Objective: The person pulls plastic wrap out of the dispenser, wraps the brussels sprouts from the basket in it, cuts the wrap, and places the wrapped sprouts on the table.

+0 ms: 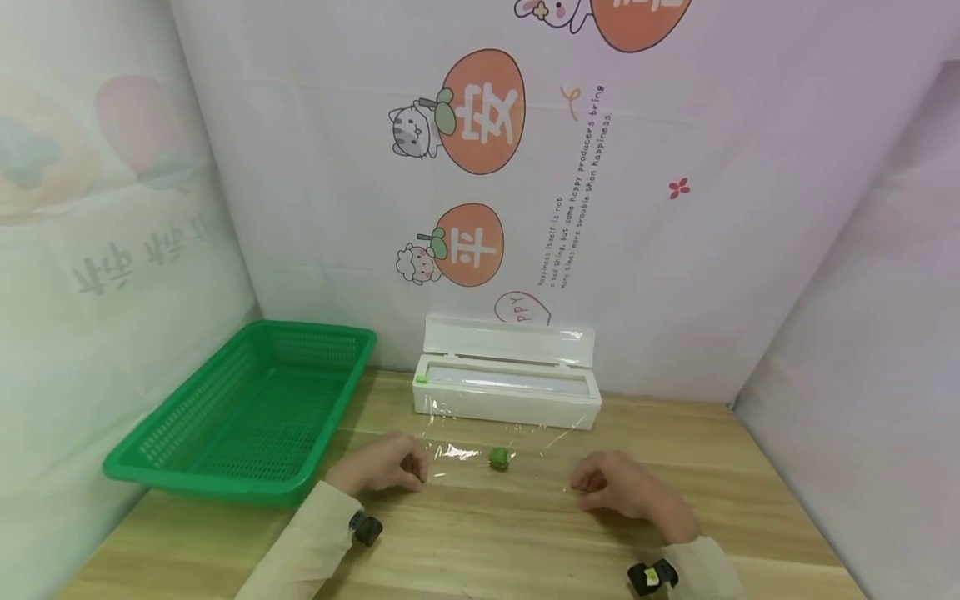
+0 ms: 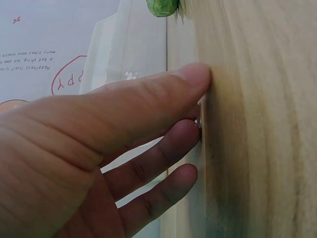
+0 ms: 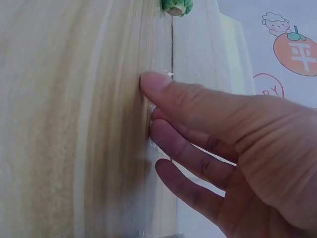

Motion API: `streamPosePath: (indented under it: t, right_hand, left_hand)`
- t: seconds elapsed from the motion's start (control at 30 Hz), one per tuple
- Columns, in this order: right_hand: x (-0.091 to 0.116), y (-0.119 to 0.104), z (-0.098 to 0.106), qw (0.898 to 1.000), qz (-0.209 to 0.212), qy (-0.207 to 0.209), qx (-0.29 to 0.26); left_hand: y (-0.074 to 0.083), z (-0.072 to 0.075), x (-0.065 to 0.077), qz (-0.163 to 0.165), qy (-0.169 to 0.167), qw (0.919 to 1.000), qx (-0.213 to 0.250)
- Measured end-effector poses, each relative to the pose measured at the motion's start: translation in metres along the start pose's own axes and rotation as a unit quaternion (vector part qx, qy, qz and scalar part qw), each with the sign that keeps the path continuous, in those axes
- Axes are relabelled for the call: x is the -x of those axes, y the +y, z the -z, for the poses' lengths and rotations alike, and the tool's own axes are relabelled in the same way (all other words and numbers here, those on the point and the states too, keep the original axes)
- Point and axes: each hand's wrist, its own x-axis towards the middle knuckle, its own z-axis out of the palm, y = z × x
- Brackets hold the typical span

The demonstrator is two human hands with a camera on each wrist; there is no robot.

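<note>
A sheet of clear cling film point(image 1: 456, 452) stretches from a white cling film dispenser box point(image 1: 506, 408) toward me. My left hand point(image 1: 388, 463) pinches its near left edge between thumb and fingers, low over the table. On the opposite side, my right hand point(image 1: 617, 485) pinches the near right edge the same way. Between the hands sits a small green Brussels sprout point(image 1: 498, 457); whether it is on or under the film I cannot tell. Both wrist views show the thumb close to the bent fingers, with film glinting beside the right fingertips point(image 3: 157, 82).
At the left stands a green plastic basket point(image 1: 356, 367) with perforated sides. The dispenser's lid point(image 1: 510, 342) is raised against the printed cloth point(image 1: 337, 208) at the back. White cloth also bounds the wooden table point(image 1: 480, 550) at left and right.
</note>
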Motion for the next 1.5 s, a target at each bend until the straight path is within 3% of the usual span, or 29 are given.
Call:
streamPosePath:
  t: [0.37, 0.73, 1.0, 1.5]
  right_hand:
    - [-0.003, 0.0, 0.0, 0.999, 0.025, 0.023, 0.04]
    - [-0.006, 0.007, -0.003, 0.998, 0.03, 0.033, 0.048]
    - [-0.006, 0.006, 0.0, 0.998, -0.001, 0.042, 0.037]
    - [-0.01, 0.011, 0.001, 0.99, -0.013, 0.118, 0.073]
  left_hand:
    - [0.0, -0.002, -0.003, -0.008, 0.015, 0.9989, -0.044]
    - [0.003, -0.002, -0.001, 0.011, 0.015, 0.9994, -0.028]
    - [0.005, 0.003, -0.001, 0.007, 0.019, 0.9997, -0.014]
    - [-0.001, 0.01, -0.006, -0.003, 0.091, 0.9939, -0.063]
